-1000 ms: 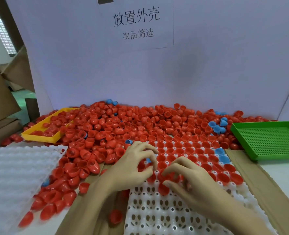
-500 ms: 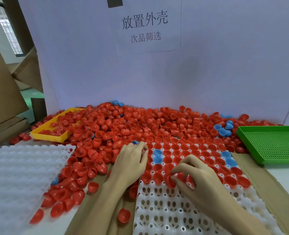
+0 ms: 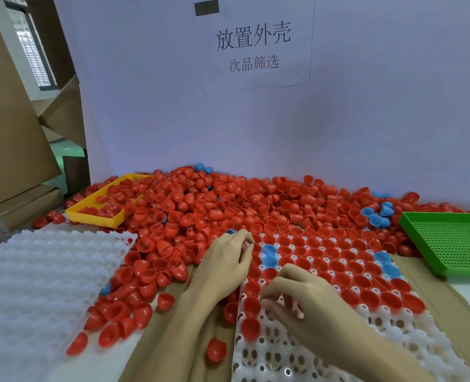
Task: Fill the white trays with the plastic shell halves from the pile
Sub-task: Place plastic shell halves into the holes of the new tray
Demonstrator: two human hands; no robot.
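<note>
A large pile of red shell halves (image 3: 256, 205), with a few blue ones, covers the back of the table. In front of it lies a white tray (image 3: 393, 340) whose far rows hold red shells and a few blue shells (image 3: 269, 255), while its near cells stand bare. My left hand (image 3: 225, 266) reaches to the tray's far left corner at the pile's edge, its fingers curled; what they hold is hidden. My right hand (image 3: 302, 301) curls down over the first bare cells, with a bit of red showing between its fingers.
A stack of white trays (image 3: 35, 285) lies at the left. A yellow tray (image 3: 90, 216) with red shells sits at the back left and a green perforated tray (image 3: 448, 244) at the right. Loose red shells (image 3: 216, 349) lie on the cardboard sheet (image 3: 435, 288). A white backboard stands behind.
My left hand has moved from beside my right hand up to the tray's far left corner. My right hand stays curled over the edge of the filled rows.
</note>
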